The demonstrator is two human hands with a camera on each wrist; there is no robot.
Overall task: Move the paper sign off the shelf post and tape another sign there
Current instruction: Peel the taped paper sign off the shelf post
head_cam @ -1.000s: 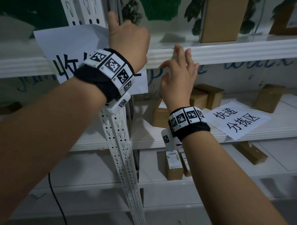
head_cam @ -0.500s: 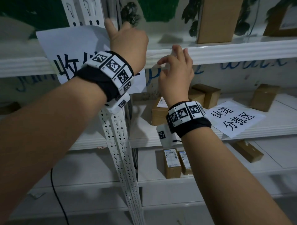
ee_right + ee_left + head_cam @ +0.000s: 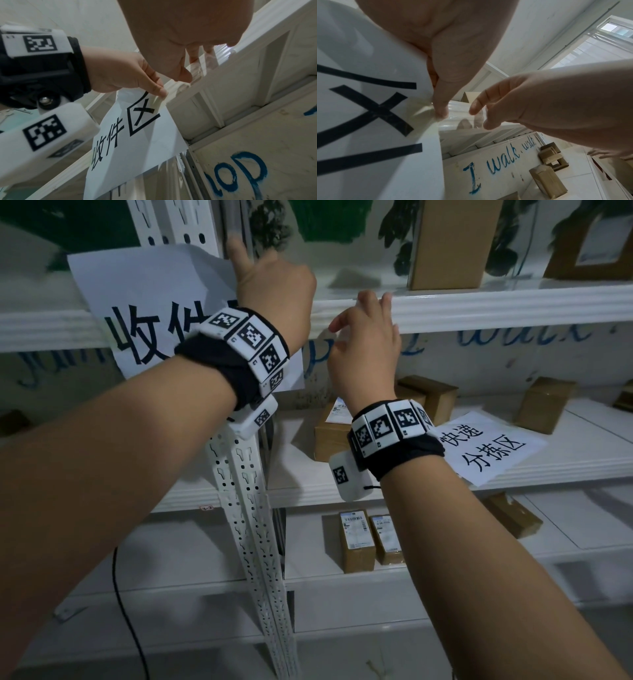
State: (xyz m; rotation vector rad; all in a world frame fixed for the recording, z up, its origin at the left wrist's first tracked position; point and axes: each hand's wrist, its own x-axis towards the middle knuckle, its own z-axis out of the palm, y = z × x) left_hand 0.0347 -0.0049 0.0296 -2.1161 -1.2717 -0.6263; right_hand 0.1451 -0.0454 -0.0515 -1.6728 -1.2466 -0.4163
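A white paper sign (image 3: 144,302) with black characters hangs across the white perforated shelf post (image 3: 246,508). My left hand (image 3: 274,285) is raised against it, index finger pointing up. In the left wrist view its thumb (image 3: 440,111) pinches the sign's right edge (image 3: 368,121) at a patch of clear tape. My right hand (image 3: 363,313) is just to the right, at the upper shelf's front edge (image 3: 513,306). Thumb and fingers (image 3: 193,65) pinch a clear tape strip (image 3: 200,67) there. A second paper sign (image 3: 489,450) lies flat on the middle shelf.
Cardboard boxes stand on the top shelf (image 3: 445,244), on the middle shelf (image 3: 428,398) (image 3: 544,405) and on the lower shelf (image 3: 356,539). Blue writing runs along the back panel (image 3: 505,159). A black cable (image 3: 130,611) hangs at the lower left.
My right hand has drifted a little left toward the sign, and its spread fingers have drawn together at the shelf edge. The left hand stays on the sign.
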